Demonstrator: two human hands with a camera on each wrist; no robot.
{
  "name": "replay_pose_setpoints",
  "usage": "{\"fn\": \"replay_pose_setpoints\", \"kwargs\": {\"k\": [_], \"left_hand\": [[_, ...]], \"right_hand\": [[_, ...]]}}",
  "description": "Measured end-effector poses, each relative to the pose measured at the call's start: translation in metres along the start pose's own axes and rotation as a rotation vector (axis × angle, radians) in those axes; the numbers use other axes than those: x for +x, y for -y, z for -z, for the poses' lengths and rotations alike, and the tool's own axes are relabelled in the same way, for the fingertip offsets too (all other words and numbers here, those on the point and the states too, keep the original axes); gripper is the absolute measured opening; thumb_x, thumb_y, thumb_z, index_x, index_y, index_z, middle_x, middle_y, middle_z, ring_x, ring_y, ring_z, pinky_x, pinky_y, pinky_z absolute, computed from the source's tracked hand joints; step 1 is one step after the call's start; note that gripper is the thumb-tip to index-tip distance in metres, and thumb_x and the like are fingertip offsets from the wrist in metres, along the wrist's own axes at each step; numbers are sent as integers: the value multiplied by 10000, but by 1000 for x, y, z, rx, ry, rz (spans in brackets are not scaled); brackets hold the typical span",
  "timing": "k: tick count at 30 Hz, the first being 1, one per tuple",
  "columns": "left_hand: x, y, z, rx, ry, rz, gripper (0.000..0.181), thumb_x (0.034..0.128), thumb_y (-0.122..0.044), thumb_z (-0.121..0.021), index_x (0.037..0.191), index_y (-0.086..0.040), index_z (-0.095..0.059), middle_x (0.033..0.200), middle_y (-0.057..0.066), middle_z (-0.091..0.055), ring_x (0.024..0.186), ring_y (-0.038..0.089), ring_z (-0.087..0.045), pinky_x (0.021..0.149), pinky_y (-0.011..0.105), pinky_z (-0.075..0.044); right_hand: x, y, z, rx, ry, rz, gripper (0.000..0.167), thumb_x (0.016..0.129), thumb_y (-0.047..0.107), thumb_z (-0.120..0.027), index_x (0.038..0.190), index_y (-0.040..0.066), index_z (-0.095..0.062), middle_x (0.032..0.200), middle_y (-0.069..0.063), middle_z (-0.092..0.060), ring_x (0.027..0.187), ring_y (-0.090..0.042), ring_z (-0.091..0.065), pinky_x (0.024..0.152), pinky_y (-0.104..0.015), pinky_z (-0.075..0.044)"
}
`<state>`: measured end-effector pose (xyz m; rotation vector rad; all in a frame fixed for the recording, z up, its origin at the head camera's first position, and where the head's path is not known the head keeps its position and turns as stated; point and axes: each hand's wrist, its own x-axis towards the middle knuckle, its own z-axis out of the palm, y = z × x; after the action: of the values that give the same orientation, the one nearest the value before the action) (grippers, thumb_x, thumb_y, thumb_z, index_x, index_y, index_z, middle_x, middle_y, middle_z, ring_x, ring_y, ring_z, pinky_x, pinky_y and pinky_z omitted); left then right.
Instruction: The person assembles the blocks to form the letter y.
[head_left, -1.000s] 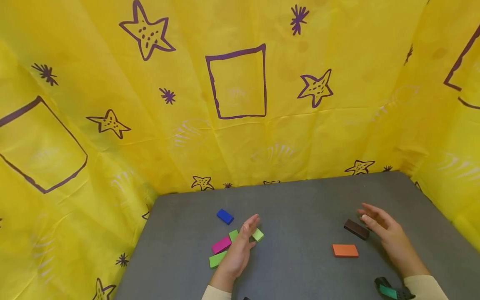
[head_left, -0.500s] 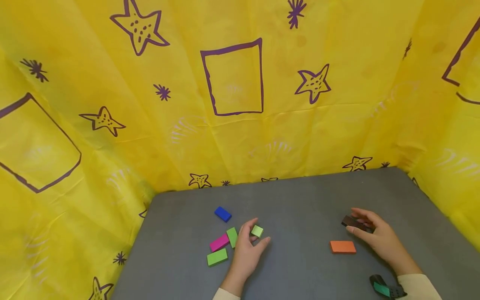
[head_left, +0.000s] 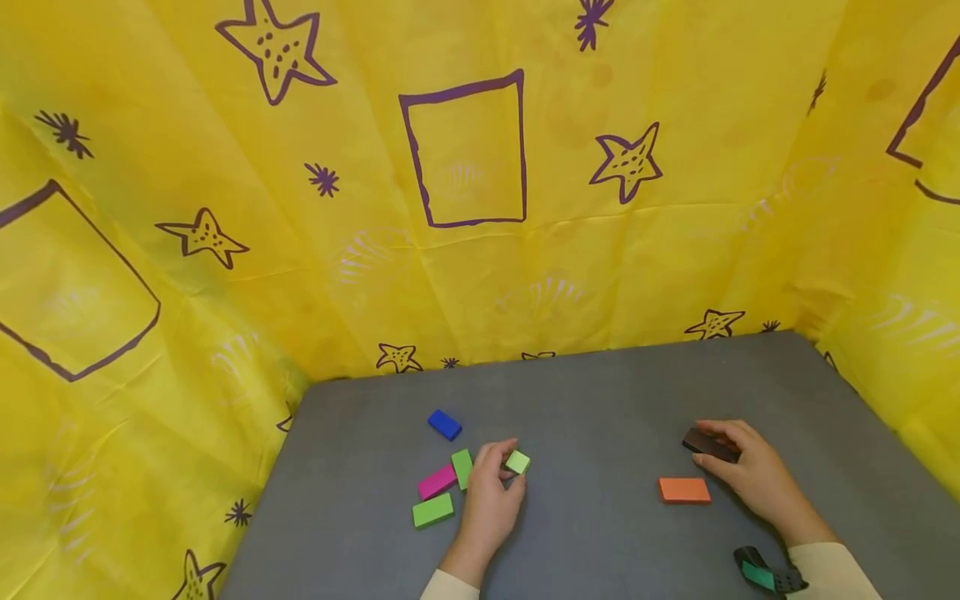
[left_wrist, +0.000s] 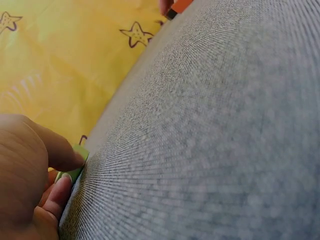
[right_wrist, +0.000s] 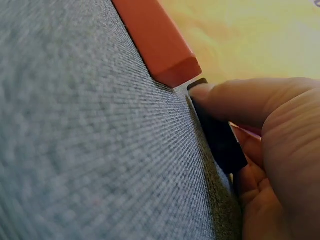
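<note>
In the head view my left hand (head_left: 491, 504) pinches a light green block (head_left: 517, 462) between thumb and fingers; the left wrist view shows the same green block (left_wrist: 75, 167) low against the cloth. My right hand (head_left: 757, 475) grips a dark brown block (head_left: 708, 446) by its long sides, thumb on the near side. In the right wrist view the thumb lies along the dark block (right_wrist: 220, 137), and an orange block (right_wrist: 157, 42) is close by. The orange block (head_left: 684, 491) lies nearer the front, left of the right hand.
Beside the left hand lie a green block (head_left: 462, 469), a magenta block (head_left: 437, 482) and another green block (head_left: 433, 511). A blue block (head_left: 445, 424) is farther back. A black and green strap (head_left: 765, 573) is by the right sleeve. Yellow curtain (head_left: 465, 292) surrounds the grey table (head_left: 585, 417).
The left hand has turned and its thumb and fingers have come together on the light green block. The right hand has moved left and taken hold of the dark brown block.
</note>
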<state>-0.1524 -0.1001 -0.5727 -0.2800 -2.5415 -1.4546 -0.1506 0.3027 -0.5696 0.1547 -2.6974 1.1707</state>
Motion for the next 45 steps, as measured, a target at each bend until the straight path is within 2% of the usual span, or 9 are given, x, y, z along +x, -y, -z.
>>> {"fn": "replay_pose_setpoints", "kwargs": {"k": [5, 7, 13, 22, 27, 31, 38, 45], "left_hand": [[1, -1, 1, 11, -9, -2, 478, 895, 132, -745, 1344, -31, -715, 1288, 32, -694, 1011, 193, -648, 880, 320, -570], [1, -1, 1, 18, -15, -7, 469, 890, 124, -769, 1332, -27, -721, 1279, 38, -697, 1000, 191, -649, 873, 322, -572], [0, -1, 2, 37, -34, -32, 409, 864, 109, -819, 1249, -14, -758, 1205, 37, -698, 997, 197, -661, 861, 333, -585], [1, 1, 2, 29, 27, -19, 348, 882, 58, -854, 1206, -55, -794, 1150, -29, -700, 1064, 179, -637, 899, 339, -580], [0, 0, 2, 34, 32, -29, 352, 877, 50, -863, 1205, -59, -796, 1145, -32, -701, 1068, 181, -635, 895, 345, -583], [0, -1, 2, 42, 30, -27, 347, 875, 46, -865, 1199, -58, -795, 1142, -26, -699, 1068, 184, -631, 891, 344, -585], [1, -3, 3, 48, 36, -10, 342, 882, 30, -870, 1204, -57, -793, 1152, -26, -696, 1077, 182, -632, 897, 341, -581], [1, -2, 3, 48, 40, -5, 346, 878, 30, -872, 1202, -63, -795, 1151, -23, -696, 1084, 184, -633, 899, 346, -579]], "right_hand": [[2, 0, -1, -18, -4, -8, 420, 957, 191, -881, 1317, 30, -738, 1225, -143, -671, 1072, -302, -628, 819, -111, -425], [2, 1, 0, -21, -6, -10, 411, 954, 185, -883, 1308, 29, -743, 1222, -148, -673, 1075, -347, -637, 808, -119, -429], [2, 4, 1, -39, -18, -8, 407, 941, 181, -895, 1284, 14, -753, 1191, -152, -678, 1047, -356, -646, 793, -146, -449], [1, 4, -1, -61, -25, -5, 391, 939, 180, -897, 1270, 21, -763, 1168, -138, -673, 1023, -340, -645, 780, -180, -461], [1, 3, -1, -65, -29, -7, 373, 963, 197, -877, 1279, 34, -766, 1161, -132, -676, 1019, -345, -644, 772, -241, -481], [-1, 4, -2, -57, -46, -3, 356, 972, 183, -867, 1282, 38, -769, 1155, -120, -679, 1016, -300, -639, 773, -210, -468], [-3, 8, -3, -17, -113, 7, 346, 971, 150, -863, 1286, 41, -771, 1150, -92, -682, 995, 1, -552, 804, -126, -424], [-3, 10, -3, -18, -120, 0, 365, 976, 159, -861, 1309, 46, -762, 1177, -104, -687, 1016, -6, -548, 816, -127, -416]]}}
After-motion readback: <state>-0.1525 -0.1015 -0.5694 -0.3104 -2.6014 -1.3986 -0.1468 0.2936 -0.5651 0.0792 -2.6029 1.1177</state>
